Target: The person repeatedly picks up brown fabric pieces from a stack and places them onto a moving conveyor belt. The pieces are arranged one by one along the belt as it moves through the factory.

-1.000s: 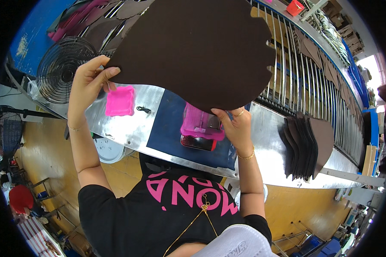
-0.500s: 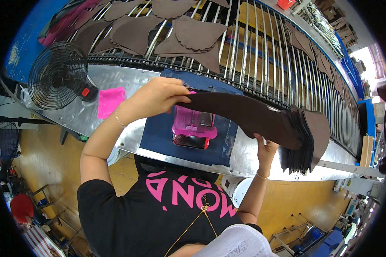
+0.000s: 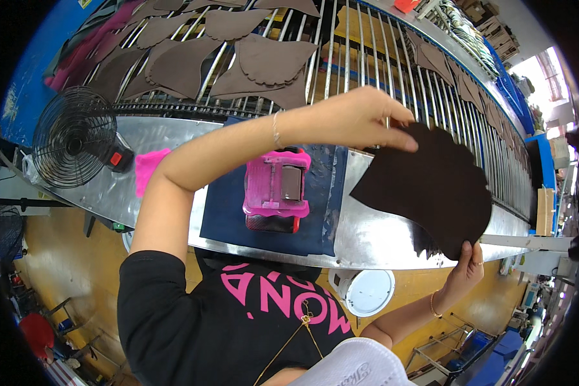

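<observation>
At the right of the metal table, a dark brown, leather-like cut piece (image 3: pixel 431 193) with a scalloped edge is held up between both hands. My left hand (image 3: pixel 367 122) reaches across and pinches its upper left edge between thumb and fingers. My right hand (image 3: pixel 468 269) grips the lower right edge, thumb in front. Behind the piece, the frayed-looking dark edges of a stack of brown pieces (image 3: pixel 426 246) peek out; most of the stack is hidden. Left of it, a pink frame-like holder (image 3: pixel 257 186) rests on a dark blue mat (image 3: pixel 228 222), over a red-and-black object.
A metal bar rack (image 3: pixel 360 64) runs along the table's far side, with several brown pieces (image 3: pixel 273 58) lying on it. A black wire fan (image 3: pixel 74 145) and a pink tray (image 3: pixel 149 168) stand at left. Below the table edge is a white-lidded bucket (image 3: pixel 370 293).
My left hand has swung from above the pink holder to the right. My right hand has moved right and down. The piece, earlier stretched out leftward from the stack, now hangs spread before it.
</observation>
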